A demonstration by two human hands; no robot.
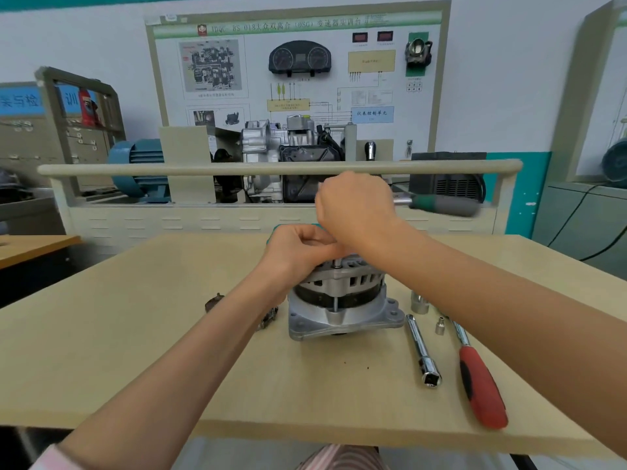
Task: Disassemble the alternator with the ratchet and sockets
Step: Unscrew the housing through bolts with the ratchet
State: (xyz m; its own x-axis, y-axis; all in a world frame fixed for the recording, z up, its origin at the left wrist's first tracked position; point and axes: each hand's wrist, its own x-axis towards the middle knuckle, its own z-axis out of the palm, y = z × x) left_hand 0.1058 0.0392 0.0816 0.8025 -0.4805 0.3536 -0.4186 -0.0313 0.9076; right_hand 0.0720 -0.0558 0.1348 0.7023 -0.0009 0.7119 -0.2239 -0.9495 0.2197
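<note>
Head view: one frame, looking down over both forearms onto a pale wooden desk [135,334].
Alternator: silver cast-aluminium alternator with a dark stator band [339,300], standing upright on its flanged end at mid-desk.
Left hand: left hand [298,249], fingers curled over the alternator's top, steadying the housing; exactly what the fingers hold is hidden.
Right hand: right hand [356,205], raised above the alternator, grip clamped on a green-and-grey-handled ratchet [444,203] whose handle juts out to the right (blurred, so likely mid-swing).
Socket contact: hidden beneath the hands; cannot tell which fastener is engaged.
Spare tools, right of alternator: chrome extension bar [422,351]; red-and-black-handled driver with steel shaft [475,378]; large chrome socket [419,302]; small chrome socket [440,325].
Loose parts, left of alternator: small dark metal pieces [215,301], partly behind the left forearm.
Step in hand: judged to be loosening a fastener on the top end of the housing.
Next move calls for: keeping the socket square on the fastener, holding the body firm against the turn, then lifting out the freed fastener and setting it aside.
</note>
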